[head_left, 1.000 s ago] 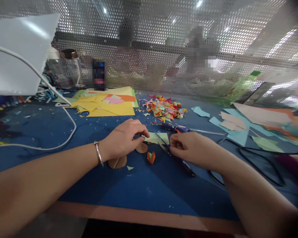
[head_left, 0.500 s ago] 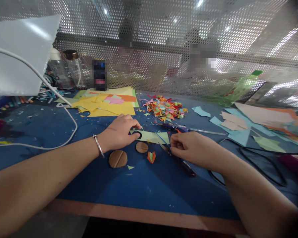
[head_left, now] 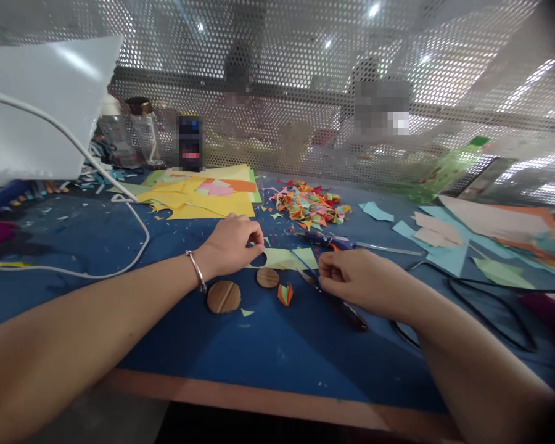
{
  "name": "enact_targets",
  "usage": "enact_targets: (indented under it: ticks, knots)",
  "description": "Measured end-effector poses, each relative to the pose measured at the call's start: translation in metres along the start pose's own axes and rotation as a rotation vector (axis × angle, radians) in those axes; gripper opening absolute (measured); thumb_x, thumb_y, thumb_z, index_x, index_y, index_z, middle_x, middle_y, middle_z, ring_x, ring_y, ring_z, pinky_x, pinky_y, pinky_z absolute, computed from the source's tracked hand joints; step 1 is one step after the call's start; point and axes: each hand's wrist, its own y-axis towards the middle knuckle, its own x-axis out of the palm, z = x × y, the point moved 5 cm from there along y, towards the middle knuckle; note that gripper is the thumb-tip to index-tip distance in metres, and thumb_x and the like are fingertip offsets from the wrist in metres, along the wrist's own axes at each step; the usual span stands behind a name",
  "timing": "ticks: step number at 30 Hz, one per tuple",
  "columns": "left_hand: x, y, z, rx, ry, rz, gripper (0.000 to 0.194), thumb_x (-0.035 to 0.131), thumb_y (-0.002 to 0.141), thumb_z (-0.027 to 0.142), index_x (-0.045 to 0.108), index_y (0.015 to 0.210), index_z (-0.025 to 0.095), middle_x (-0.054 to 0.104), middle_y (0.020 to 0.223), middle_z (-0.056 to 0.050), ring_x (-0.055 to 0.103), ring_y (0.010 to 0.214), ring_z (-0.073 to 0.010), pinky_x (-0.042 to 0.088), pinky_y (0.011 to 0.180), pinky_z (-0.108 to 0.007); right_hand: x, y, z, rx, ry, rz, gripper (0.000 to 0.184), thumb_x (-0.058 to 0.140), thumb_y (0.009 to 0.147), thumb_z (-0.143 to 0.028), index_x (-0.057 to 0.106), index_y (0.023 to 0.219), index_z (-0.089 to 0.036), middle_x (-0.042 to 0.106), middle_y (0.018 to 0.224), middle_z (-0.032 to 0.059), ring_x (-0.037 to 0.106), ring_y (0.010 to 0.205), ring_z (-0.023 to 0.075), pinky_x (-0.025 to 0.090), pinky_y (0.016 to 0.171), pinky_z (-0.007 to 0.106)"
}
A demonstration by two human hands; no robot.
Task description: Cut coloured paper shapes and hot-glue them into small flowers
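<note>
My left hand (head_left: 235, 244) is over the left end of a pale green paper strip (head_left: 284, 259) with a rounded cut-out. Its thumb and forefinger are pinched together; what lies between them, if anything, is hidden. My right hand (head_left: 351, 275) is curled around the end of a thin blue stick (head_left: 301, 258) that crosses the strip. Under it lies a pointed tool with a dark handle (head_left: 351, 316). In front of my hands are a larger brown ridged disc (head_left: 224, 297), a smaller brown disc (head_left: 267, 277) and a folded orange and green paper piece (head_left: 285, 295).
Behind my hands lie yellow paper sheets (head_left: 198, 206), a pile of small colourful folded papers (head_left: 309, 203) and a blue glue gun (head_left: 328, 239). Coloured paper (head_left: 448, 250) and a black cable (head_left: 490, 314) are at right. A white cable (head_left: 145, 240) and bottles (head_left: 143, 132) are at left.
My left thumb and forefinger have come together from a wider gap, at the strip's end. My right hand keeps its grip on the stick. The whole view has shifted slightly.
</note>
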Motion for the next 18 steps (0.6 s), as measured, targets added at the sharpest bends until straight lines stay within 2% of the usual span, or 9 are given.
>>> enact_targets:
  ticks: [3,5,8,11,14,18]
  knots:
    - [-0.008,-0.001,0.003,0.016,-0.072,0.122,0.007,0.058,0.082,0.018,0.058,0.076,0.018,0.064,0.083,-0.005,0.056,0.081,-0.0188,0.044,0.078,-0.034,0.0,0.0,0.001,0.003,-0.003,0.006,0.015,0.051,0.083,-0.025,0.052,0.068,-0.022,0.063,0.066,0.0008,0.052,0.057,0.0146,0.029,0.053,0.029]
    - [-0.01,-0.002,0.003,-0.021,-0.169,0.152,0.005,0.055,0.085,0.019,0.056,0.08,0.019,0.064,0.081,-0.003,0.056,0.074,-0.0159,0.044,0.07,-0.031,-0.001,0.0,0.001,-0.006,-0.003,0.013,0.015,0.052,0.083,-0.025,0.053,0.069,-0.021,0.063,0.066,0.0011,0.053,0.056,0.0143,0.029,0.053,0.028]
    - [-0.004,-0.004,0.001,-0.06,-0.243,0.092,0.006,0.055,0.088,0.023,0.058,0.091,0.019,0.066,0.084,-0.003,0.059,0.073,-0.0154,0.045,0.068,-0.031,-0.001,0.0,-0.001,-0.023,0.008,0.012,0.014,0.052,0.083,-0.024,0.054,0.069,-0.021,0.064,0.066,0.0013,0.054,0.057,0.0144,0.029,0.052,0.028]
    - [0.004,-0.005,0.002,-0.02,-0.14,-0.013,0.017,0.061,0.086,0.029,0.064,0.096,0.017,0.067,0.093,-0.008,0.06,0.089,-0.0213,0.047,0.082,-0.037,-0.001,0.0,-0.004,-0.029,0.023,-0.002,0.013,0.052,0.082,-0.022,0.054,0.069,-0.021,0.064,0.066,0.0013,0.054,0.058,0.0144,0.029,0.052,0.027]
    - [0.008,-0.005,0.002,0.001,-0.054,-0.047,0.019,0.065,0.083,0.032,0.067,0.093,0.016,0.064,0.098,-0.01,0.057,0.098,-0.0254,0.044,0.091,-0.041,-0.002,-0.001,-0.007,-0.047,0.027,-0.005,0.013,0.053,0.082,-0.022,0.055,0.069,-0.021,0.064,0.066,0.0011,0.054,0.057,0.0141,0.029,0.052,0.027]
    - [0.01,-0.004,0.003,-0.012,-0.038,-0.06,0.014,0.064,0.083,0.031,0.067,0.085,0.017,0.064,0.092,-0.008,0.057,0.091,-0.0239,0.044,0.089,-0.041,-0.003,-0.002,-0.01,-0.071,0.046,0.012,0.013,0.053,0.081,-0.021,0.054,0.068,-0.021,0.063,0.065,0.0004,0.052,0.056,0.0139,0.03,0.053,0.027]
